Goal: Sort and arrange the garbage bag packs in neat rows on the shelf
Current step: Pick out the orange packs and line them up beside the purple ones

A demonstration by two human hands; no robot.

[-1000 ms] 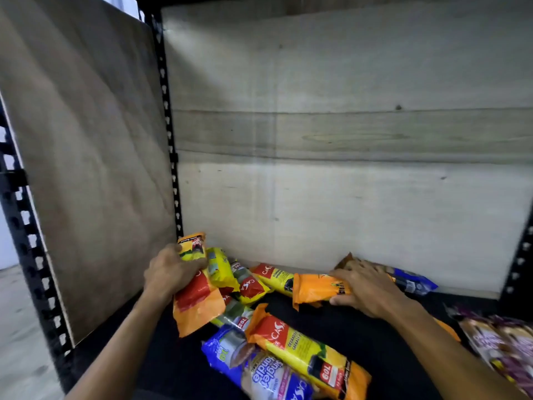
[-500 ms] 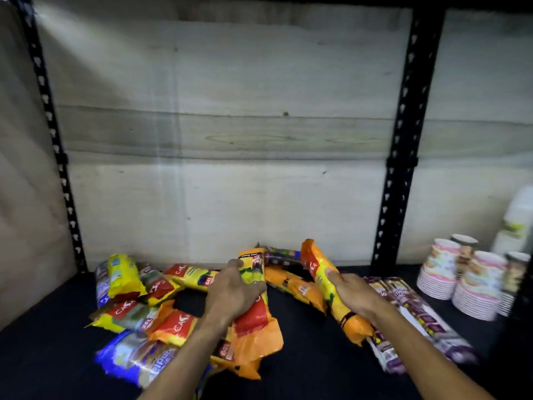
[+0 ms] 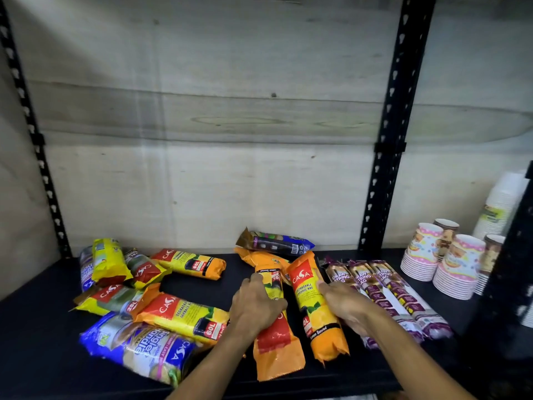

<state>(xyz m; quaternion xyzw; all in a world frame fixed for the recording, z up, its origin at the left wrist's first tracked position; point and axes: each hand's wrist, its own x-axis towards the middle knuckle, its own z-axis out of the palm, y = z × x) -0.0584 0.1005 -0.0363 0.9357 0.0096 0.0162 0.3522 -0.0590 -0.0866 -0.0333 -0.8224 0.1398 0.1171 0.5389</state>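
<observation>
dark shelf board (image 3: 202, 287) with a pale wooden back panel (image 3: 230, 168). left hand (image 3: 253, 308) lies knuckles-up over an orange plastic garbage bag pack with a red label (image 3: 277, 342), fingers curled round its upper half, gripping it; pack runs 12 to 6 o'clock, lower end near the shelf's front edge. right hand (image 3: 346, 308) grips the right side of a second orange pack marked casa (image 3: 315, 307), fingers curled at its far edge; this pack lies just beside the first, at its 3 o'clock, nearly parallel. at 3 o'clock of that, touching the right hand, three purple drawstring packs (image 3: 398, 295) lie side by side. at 9 o'clock, a loose heap of yellow, orange and blue packs (image 3: 138, 301) at mixed angles. at 12 o'clock, a dark blue pack (image 3: 277, 243) lies against the back panel. stacked paper cups (image 3: 444, 261) stand at far 2 o'clock, beyond a black perforated upright (image 3: 389, 168).
</observation>
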